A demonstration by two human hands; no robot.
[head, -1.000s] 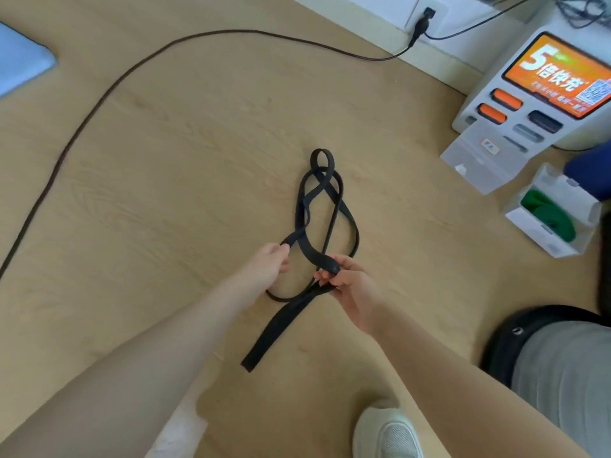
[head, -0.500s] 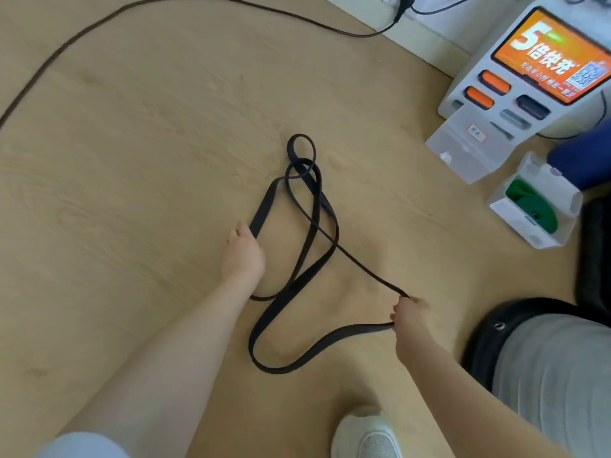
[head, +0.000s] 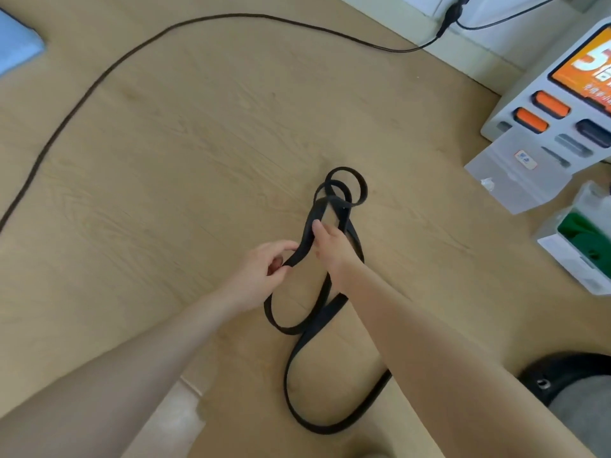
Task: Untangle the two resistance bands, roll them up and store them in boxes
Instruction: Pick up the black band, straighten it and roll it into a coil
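Observation:
A long black resistance band [head: 299,355] lies in tangled loops on the wooden floor, its far end coiled into small rings [head: 347,190]. My left hand [head: 261,276] pinches one strand of it between thumb and fingers. My right hand [head: 332,246] reaches over the loops and grips the strands just below the coiled end. A green band [head: 585,233] sits inside an open clear box [head: 575,266] at the right edge. A second clear box [head: 519,180] stands beside it with nothing visible inside.
A white charging station [head: 555,104] with an orange screen stands against the wall at the upper right. A dark cable [head: 139,51] curves across the floor from a wall socket. A blue object [head: 16,44] lies at the far left. A dark bag [head: 568,375] sits at the lower right.
My right hand has let go of the strand it had pulled out to the right and moved up to the coiled end. My left hand shifted right along the band.

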